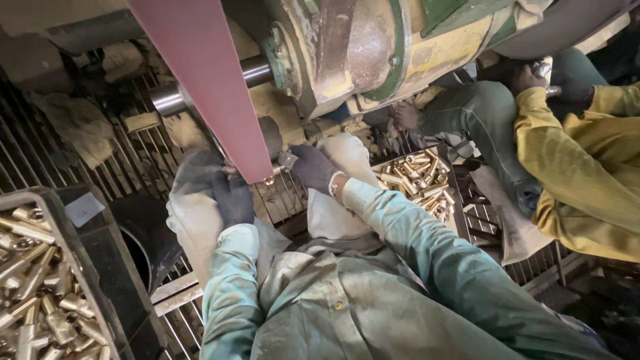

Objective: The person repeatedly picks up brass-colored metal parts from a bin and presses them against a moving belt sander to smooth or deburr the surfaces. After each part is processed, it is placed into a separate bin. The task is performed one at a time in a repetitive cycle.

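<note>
Both my hands wear dark gloves and teal sleeves. My left hand (233, 197) and my right hand (313, 168) grip the two ends of a small brass fitting (277, 175). The fitting is pressed against the underside of a reddish sanding belt (213, 87) that runs down from the top left. Most of the fitting is hidden by the belt and my fingers.
A black crate (87, 260) of brass fittings stands at lower left. Another tray of brass fittings (417, 177) lies right of my hands. A green and yellow machine housing (373, 47) hangs above. A co-worker in yellow (580, 167) works at right. A metal grating covers the floor.
</note>
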